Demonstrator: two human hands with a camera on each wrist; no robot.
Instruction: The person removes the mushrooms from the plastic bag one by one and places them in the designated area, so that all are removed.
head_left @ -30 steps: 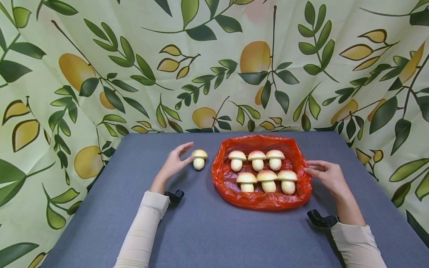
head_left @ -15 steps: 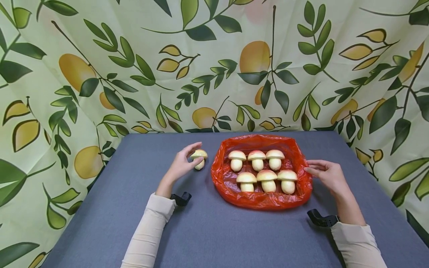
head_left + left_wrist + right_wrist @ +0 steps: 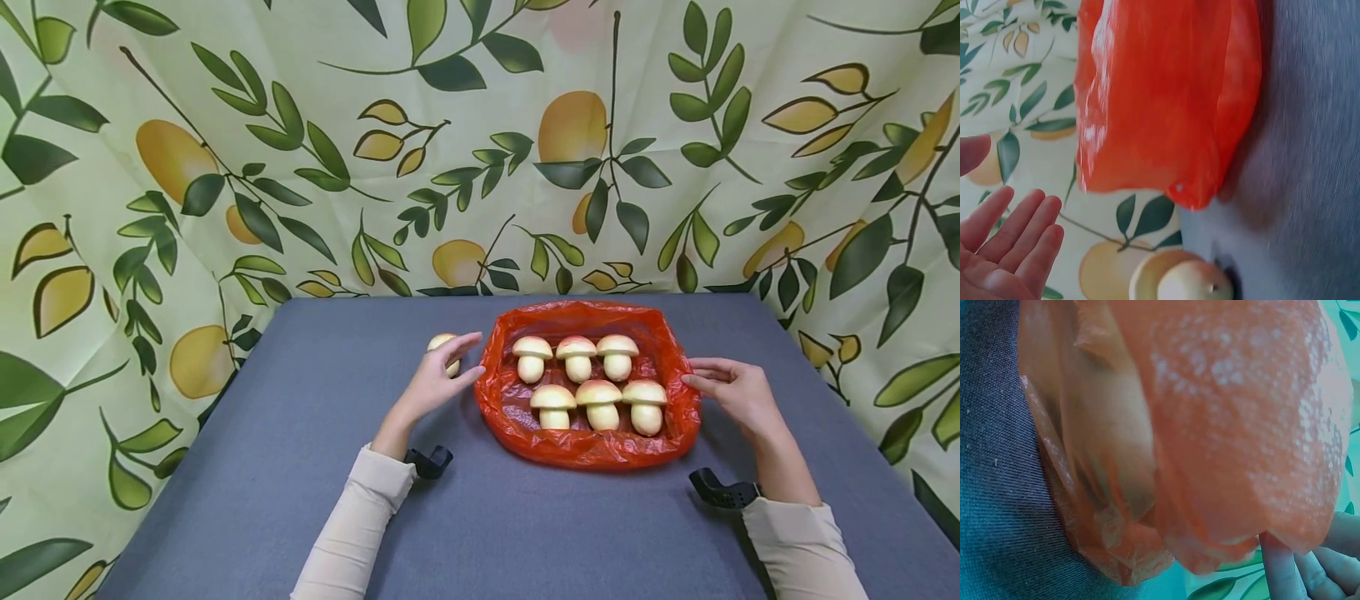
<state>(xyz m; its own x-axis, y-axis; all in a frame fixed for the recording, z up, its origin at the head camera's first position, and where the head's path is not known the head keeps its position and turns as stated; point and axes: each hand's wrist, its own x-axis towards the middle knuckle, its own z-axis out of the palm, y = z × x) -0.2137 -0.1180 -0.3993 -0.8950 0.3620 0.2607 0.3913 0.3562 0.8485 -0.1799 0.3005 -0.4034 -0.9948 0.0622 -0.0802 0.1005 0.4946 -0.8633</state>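
Note:
A red plastic bag (image 3: 585,454) lies with its mouth wide and its rim rolled outward. Inside are several toy mushrooms (image 3: 577,367), pale with tinted caps, in two rows. My left hand (image 3: 433,387) is at the bag's left side, thumb and fingers apart and nothing between them; in the left wrist view its fingers (image 3: 1025,228) stay clear of the bag (image 3: 1166,94). Behind that hand, partly hidden, a single mushroom (image 3: 441,341) stands on the table. On the opposite side, my right hand (image 3: 738,396) pinches the bag's right rim between thumb and fingers.
A blue-grey cloth covers the table (image 3: 540,533). A fabric backdrop (image 3: 480,200) printed with leaves and fruit hangs behind and at both sides. Each wrist wears a black camera mount, one on the left (image 3: 431,462) and one on the right (image 3: 722,492).
My left hand has moved right, past the single mushroom and over to the bag's left rim, without taking the mushroom. The right hand and the bag have stayed put.

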